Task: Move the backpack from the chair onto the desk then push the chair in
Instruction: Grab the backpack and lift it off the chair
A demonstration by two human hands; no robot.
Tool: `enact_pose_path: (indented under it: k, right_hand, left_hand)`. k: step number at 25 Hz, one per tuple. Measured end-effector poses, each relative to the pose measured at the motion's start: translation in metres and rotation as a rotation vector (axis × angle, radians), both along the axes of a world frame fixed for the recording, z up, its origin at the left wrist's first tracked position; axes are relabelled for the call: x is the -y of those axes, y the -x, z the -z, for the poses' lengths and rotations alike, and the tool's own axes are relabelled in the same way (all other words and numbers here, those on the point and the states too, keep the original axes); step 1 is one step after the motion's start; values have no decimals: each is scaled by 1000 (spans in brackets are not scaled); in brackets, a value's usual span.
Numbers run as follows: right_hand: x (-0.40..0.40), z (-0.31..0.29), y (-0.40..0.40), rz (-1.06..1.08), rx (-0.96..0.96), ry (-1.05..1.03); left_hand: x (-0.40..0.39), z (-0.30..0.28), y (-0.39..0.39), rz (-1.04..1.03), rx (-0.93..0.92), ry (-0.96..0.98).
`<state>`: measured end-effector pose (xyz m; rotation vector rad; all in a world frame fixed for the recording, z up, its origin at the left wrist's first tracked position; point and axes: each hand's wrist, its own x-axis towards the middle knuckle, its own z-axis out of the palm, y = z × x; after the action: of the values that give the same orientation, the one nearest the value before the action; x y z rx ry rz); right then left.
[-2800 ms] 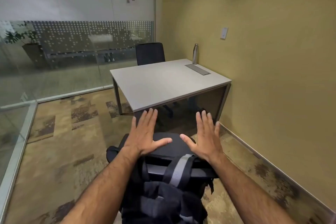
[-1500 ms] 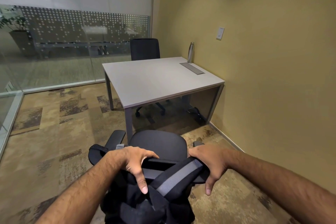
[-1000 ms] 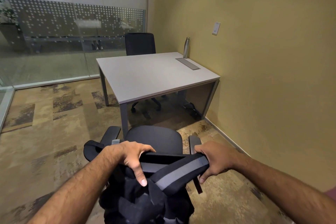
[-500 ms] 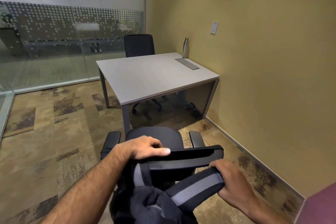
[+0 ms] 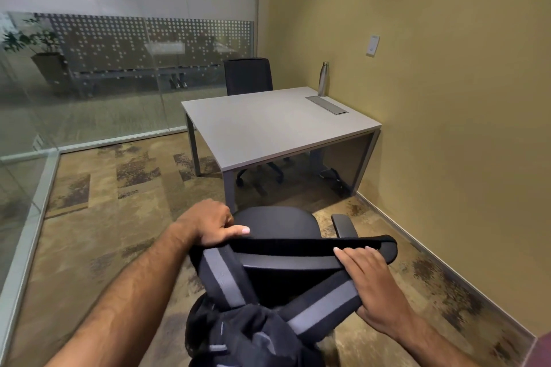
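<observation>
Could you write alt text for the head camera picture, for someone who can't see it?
Two hands, left and right, grip a black backpack's grey-striped straps over a black office chair. Beyond stands a grey desk with a steel bottle.

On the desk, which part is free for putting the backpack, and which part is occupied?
Most of the desk is bare: the whole near and left part, from the front edge back to the far chair. Only the far right corner is taken, by the metal bottle and the cable hatch beside the wall.
</observation>
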<state>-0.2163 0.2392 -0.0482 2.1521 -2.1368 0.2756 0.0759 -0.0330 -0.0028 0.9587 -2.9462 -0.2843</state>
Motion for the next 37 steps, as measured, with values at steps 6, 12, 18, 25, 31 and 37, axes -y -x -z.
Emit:
enact_pose_path:
  k: [6,12,18,25,31,37]
  right_hand:
    - [7,10,-20,-68,-9,62]
    - [0,8,-33,13,-24,49]
    - [-29,27,-47,270,192,349]
    - [-44,46,-36,1062,1563,410]
    - [-69,25,10,1031,2138,203]
    - [-90,-36,92,693,1987,297]
  left_hand:
    - [-30,30,-75,-117,-77,109]
    - [-59,45,-74,-22,-133,180]
    - [-87,57,-53,93,-189,116]
    - [-127,57,23,271,-214,-131]
    - [-171,67,114,426,-20,-436]
    - [-230,52,236,389,-18,-871]
